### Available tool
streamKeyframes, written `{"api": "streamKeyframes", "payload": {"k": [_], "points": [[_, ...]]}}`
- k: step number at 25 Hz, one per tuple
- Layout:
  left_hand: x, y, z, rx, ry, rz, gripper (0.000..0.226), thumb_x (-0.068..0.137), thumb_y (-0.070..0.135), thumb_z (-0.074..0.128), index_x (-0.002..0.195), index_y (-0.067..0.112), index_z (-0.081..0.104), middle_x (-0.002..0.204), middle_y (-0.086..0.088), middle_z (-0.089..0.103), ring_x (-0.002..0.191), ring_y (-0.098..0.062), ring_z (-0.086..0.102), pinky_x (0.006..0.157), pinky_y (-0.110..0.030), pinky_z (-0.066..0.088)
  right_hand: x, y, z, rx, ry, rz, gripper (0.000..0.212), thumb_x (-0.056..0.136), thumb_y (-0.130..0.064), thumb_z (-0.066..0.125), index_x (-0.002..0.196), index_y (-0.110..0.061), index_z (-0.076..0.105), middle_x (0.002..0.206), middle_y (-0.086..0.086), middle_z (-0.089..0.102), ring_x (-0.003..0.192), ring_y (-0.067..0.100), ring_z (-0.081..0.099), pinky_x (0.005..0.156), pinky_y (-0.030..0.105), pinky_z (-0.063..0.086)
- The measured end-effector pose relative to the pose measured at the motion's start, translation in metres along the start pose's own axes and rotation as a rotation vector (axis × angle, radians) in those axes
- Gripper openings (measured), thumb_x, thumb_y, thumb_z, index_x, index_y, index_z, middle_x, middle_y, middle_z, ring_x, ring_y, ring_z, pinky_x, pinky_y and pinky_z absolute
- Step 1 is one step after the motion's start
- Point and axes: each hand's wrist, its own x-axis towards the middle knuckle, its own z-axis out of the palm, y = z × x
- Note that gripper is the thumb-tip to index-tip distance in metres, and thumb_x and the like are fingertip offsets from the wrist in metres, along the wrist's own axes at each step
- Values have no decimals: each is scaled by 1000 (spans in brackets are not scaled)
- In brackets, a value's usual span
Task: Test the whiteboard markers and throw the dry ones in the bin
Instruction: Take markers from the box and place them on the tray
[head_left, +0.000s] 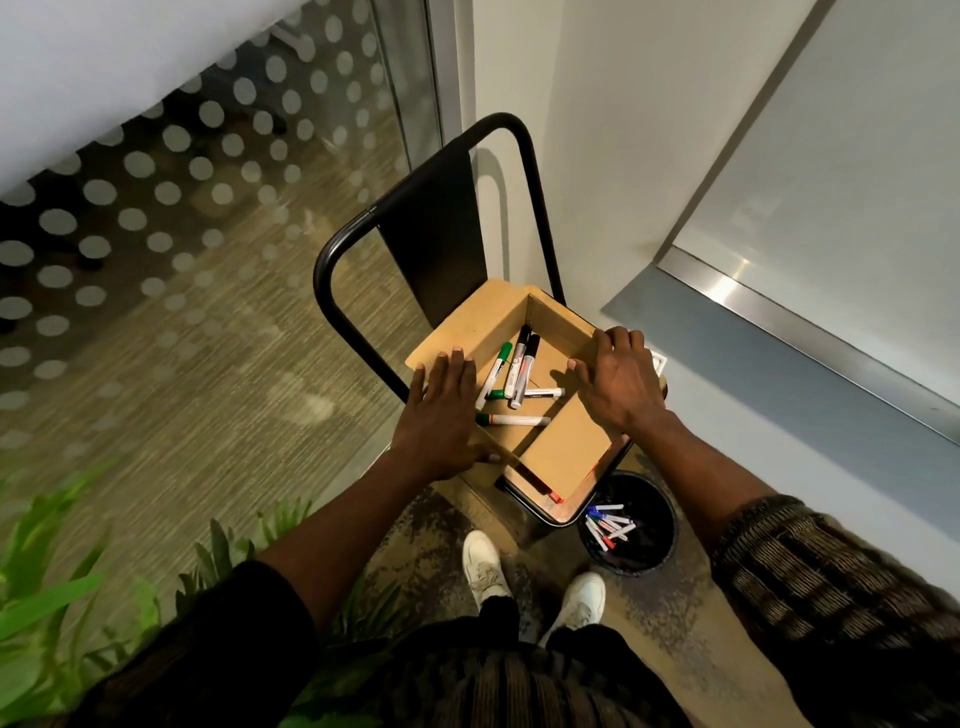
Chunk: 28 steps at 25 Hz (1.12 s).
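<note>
A: where are the markers?
B: loose pile in the box, on the far-left part of its floor. green caps, black caps, one lying crosswise under the others. near-right part of the floor is bare cardboard
A: and the box?
B: on the seat of a black chair, flaps open
A: hands?
B: left hand lies flat on the box's left flap, fingers straight, holding nothing. right hand is draped over the right wall, fingers curled over the rim, thumb inside, so it grips that wall
A: any marker in hand?
B: both hands on cardboard only, the pile lies between them
A: bin?
B: round black bin on the floor, just beside the chair's near-right corner, under the right forearm. dumped pens in it: blue, red and green caps, bunched at its left side
A: anything else?
B: white board with a metal ledge on the right wall, plant at lower left, white shoes in front of the chair
</note>
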Motion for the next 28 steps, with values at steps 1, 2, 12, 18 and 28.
{"api": "streamKeyframes", "payload": {"k": [1, 2, 12, 18, 28], "points": [[3, 1, 2, -36, 11, -6, 136, 84, 78, 71, 169, 5, -6, 179, -19, -11, 166, -40, -9, 135, -59, 3, 0, 1, 1, 7, 4, -4, 56, 106, -48, 50, 141, -6, 52, 138, 17, 57, 123, 34, 49, 101, 49, 48], [6, 2, 3, -64, 21, -14, 135, 84, 74, 76, 169, 5, -4, 179, -20, -6, 166, -42, -4, 134, -58, 7, 0, 1, 1, 8, 1, -5, 55, 106, -49, 49, 141, -6, 51, 137, 17, 58, 122, 34, 50, 101, 48, 48], [15, -8, 13, -127, 28, 3, 135, 71, 71, 88, 168, 7, 18, 179, -16, 2, 166, -39, 0, 132, -61, 24, 1, -17, -3, -73, 20, 68, 58, 96, -46, 64, 133, -3, 57, 131, 23, 59, 121, 39, 51, 99, 51, 46], [12, 0, -4, -214, -3, -59, 151, 70, 51, 98, 168, 2, -5, 179, -18, -4, 167, -37, -4, 134, -50, 11, -5, -58, -4, -73, 126, -40, 47, 88, -33, 75, 120, 1, 65, 121, 25, 64, 111, 39, 58, 89, 48, 55], [11, 0, -5, -88, 9, -11, 149, 73, 58, 94, 166, -5, -3, 176, -31, 2, 166, -44, 4, 133, -51, 16, 59, -104, 60, 320, -219, 396, 75, 76, -45, 89, 126, -10, 47, 110, 12, 65, 101, 34, 69, 85, 50, 62]]}}
